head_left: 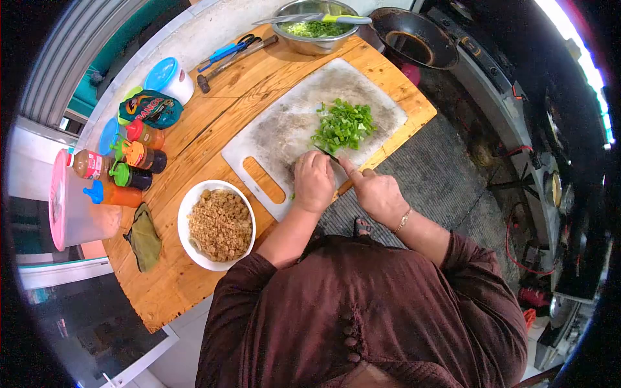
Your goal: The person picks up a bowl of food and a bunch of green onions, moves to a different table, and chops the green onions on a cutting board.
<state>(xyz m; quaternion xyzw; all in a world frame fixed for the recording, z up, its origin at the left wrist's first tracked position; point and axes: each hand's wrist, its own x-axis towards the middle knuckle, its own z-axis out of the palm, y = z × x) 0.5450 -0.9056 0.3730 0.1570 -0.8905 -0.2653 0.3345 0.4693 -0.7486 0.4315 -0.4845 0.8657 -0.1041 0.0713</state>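
Beside the near edge of a white cutting board (275, 132), my right hand (380, 197) grips a knife, its index finger stretched forward along the top. Only a short dark piece of the knife blade (326, 154) shows; the handle is hidden in the hand. My left hand (315, 182) is closed, with curled fingers pressed down on the board against the blade's left side. Whatever lies under those fingers is hidden. Just beyond both hands sits a loose pile of chopped green leaves (344, 126). A small green bit lies by the left wrist.
A white bowl of brown crumbly food (220, 226) stands left of my left arm. At the back, a steel bowl (314, 44) holds greens, with a green-handled knife (333, 19) across it. A hammer (233, 63), scissors (228, 50) and several sauce bottles (132, 178) line the wooden table (187, 149).
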